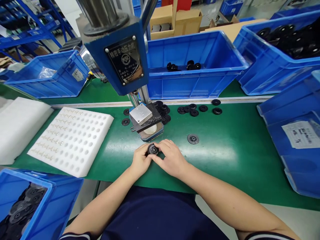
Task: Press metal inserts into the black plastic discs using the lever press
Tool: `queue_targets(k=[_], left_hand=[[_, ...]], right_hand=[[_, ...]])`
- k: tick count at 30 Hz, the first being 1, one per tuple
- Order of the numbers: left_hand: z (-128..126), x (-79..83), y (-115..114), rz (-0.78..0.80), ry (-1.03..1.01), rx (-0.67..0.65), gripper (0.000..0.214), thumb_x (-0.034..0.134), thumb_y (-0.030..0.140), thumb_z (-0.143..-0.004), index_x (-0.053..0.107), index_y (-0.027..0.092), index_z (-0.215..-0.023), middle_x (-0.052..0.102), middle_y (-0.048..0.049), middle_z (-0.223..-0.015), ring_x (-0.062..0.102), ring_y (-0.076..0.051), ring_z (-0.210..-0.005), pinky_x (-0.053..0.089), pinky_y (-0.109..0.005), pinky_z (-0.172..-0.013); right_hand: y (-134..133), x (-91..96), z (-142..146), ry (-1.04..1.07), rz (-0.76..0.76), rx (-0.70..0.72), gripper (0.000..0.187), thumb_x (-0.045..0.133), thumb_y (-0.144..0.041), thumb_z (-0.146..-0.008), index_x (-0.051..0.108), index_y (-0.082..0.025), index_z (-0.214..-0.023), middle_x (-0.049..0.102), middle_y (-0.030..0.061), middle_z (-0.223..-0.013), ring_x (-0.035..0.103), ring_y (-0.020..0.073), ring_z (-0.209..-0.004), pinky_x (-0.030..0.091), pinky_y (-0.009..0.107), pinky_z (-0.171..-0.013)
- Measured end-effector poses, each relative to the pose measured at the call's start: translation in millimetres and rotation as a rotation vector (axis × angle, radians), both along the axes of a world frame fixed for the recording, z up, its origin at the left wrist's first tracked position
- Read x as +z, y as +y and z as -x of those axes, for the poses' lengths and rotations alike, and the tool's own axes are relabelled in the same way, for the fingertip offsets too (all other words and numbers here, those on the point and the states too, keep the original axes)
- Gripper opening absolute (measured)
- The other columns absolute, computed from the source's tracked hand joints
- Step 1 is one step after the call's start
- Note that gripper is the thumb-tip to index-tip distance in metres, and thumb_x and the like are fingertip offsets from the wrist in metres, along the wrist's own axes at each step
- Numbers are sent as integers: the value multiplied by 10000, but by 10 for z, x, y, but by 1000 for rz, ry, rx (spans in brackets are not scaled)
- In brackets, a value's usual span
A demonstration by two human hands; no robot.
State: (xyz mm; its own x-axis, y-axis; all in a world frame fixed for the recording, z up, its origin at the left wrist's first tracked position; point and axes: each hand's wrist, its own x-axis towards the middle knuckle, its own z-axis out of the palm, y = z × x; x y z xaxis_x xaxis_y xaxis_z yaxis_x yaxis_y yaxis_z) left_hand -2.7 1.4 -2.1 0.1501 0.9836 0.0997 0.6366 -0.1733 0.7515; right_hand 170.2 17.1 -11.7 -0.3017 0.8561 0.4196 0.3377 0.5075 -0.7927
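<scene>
Between my two hands, just above the green bench, is a small round black wheel part (153, 149) with a ringed hub facing up. My left hand (140, 160) pinches it from the left side. From the right, the fingers and thumb of my right hand (171, 157) close on the same part. Right behind my hands stands a blue hand press (120, 50), with a silver metal block (141, 114) on its base. A flat grey-black disc (193, 139) lies on the bench to the right of my hands.
Several black discs (194, 112) lie behind and beside the press. On the left sits a white foam tray (72, 140) with rows of holes, some filled with small pale parts. Blue bins stand around, including a rear bin (185, 83) and a lower-left bin (60, 200) of discs.
</scene>
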Motion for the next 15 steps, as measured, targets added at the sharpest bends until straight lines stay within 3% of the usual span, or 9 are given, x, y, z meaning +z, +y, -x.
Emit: queue_targets(k=[4, 7, 11, 15], left_hand=[[-12, 34, -14, 168, -118, 86, 162, 671, 209, -801, 666, 174, -959, 718, -35, -826, 668, -178, -788, 551, -316, -757], [-19, 205, -44, 262, -179, 103, 167, 749, 261, -787, 654, 171, -892, 680, -10, -754, 621, -148, -709, 517, -276, -699], [61, 636, -38, 328, -318, 144, 249, 788, 332, -781, 681, 165, -932, 702, -42, -829, 630, -153, -733, 507, -264, -672], [151, 1141, 208, 296, -461, 207, 317, 830, 345, -737, 705, 176, -974, 649, 0, -741, 520, -84, -565, 413, -199, -518]], right_hand=[[95, 71, -65, 133, 100, -4, 276, 628, -442, -911, 644, -172, -965, 638, 34, -755, 581, 162, -685, 491, 297, -644], [199, 106, -120, 255, 177, -40, 386, 494, -522, -961, 653, -170, -965, 644, 31, -725, 587, 150, -640, 476, 275, -597], [350, 5, -169, 276, 273, -119, 543, 305, -569, -1001, 603, -201, -737, 630, 45, -674, 606, 170, -664, 448, 283, -617], [438, -210, -142, 199, 405, -171, 590, 263, -609, -991, 499, -214, -624, 580, 34, -606, 561, 167, -614, 397, 288, -607]])
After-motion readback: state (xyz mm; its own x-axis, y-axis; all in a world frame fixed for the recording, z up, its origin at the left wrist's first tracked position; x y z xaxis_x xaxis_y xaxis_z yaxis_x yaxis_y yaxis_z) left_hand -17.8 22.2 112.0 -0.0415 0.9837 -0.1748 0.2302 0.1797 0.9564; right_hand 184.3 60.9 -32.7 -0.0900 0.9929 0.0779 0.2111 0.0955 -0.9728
